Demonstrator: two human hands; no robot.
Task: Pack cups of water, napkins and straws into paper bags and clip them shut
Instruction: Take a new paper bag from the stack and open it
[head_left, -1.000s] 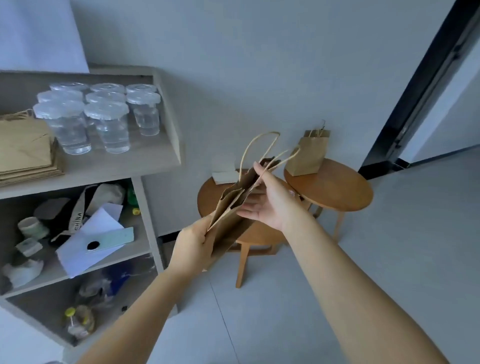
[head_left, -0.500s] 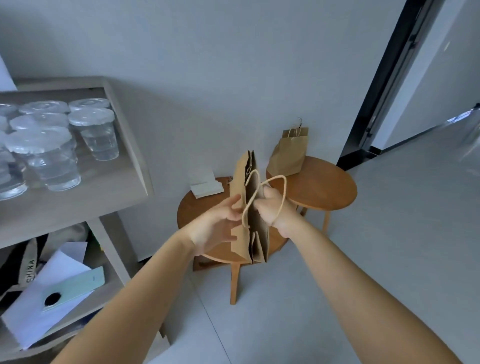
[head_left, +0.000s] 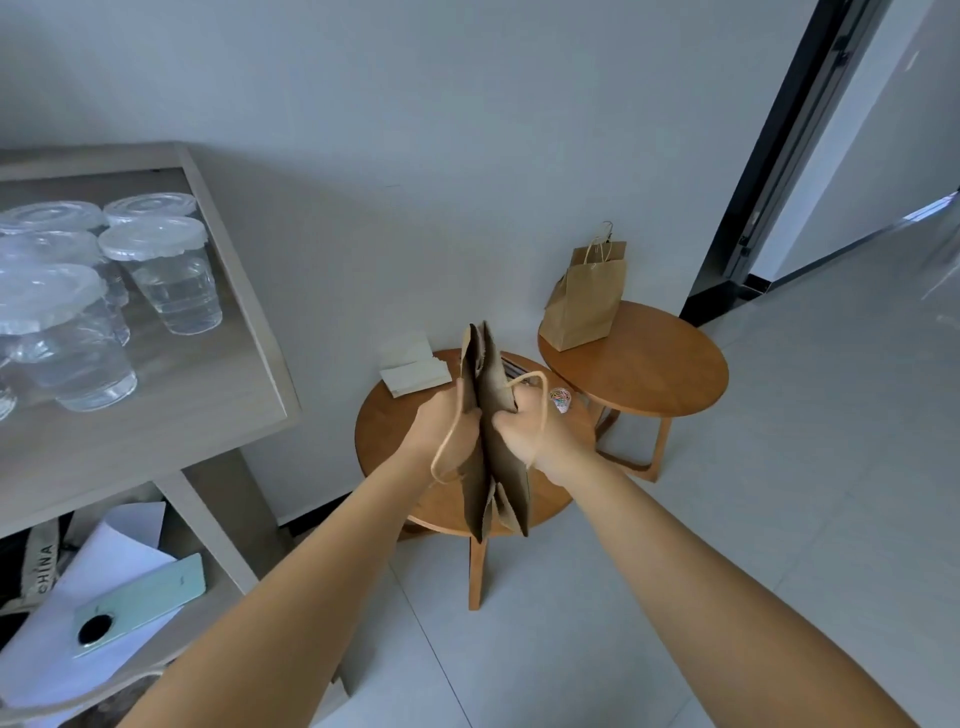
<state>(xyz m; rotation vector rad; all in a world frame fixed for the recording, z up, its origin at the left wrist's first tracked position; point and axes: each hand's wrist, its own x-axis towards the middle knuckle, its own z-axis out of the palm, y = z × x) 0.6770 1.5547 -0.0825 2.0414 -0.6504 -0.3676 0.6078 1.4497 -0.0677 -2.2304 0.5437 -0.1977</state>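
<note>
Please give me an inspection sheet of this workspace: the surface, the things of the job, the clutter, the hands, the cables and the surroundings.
Surface: two round wooden tables, near and far.
Job's things: flat paper bag held upright; standing paper bag on far table; lidded water cups on shelf; napkins and coloured clips on near table.
Clutter: phone on papers, lower shelf.
Hands: left hand and right hand grip the flat bag.
Cables: nothing seen.
Surroundings: grey wall, tiled floor, dark door frame.
</note>
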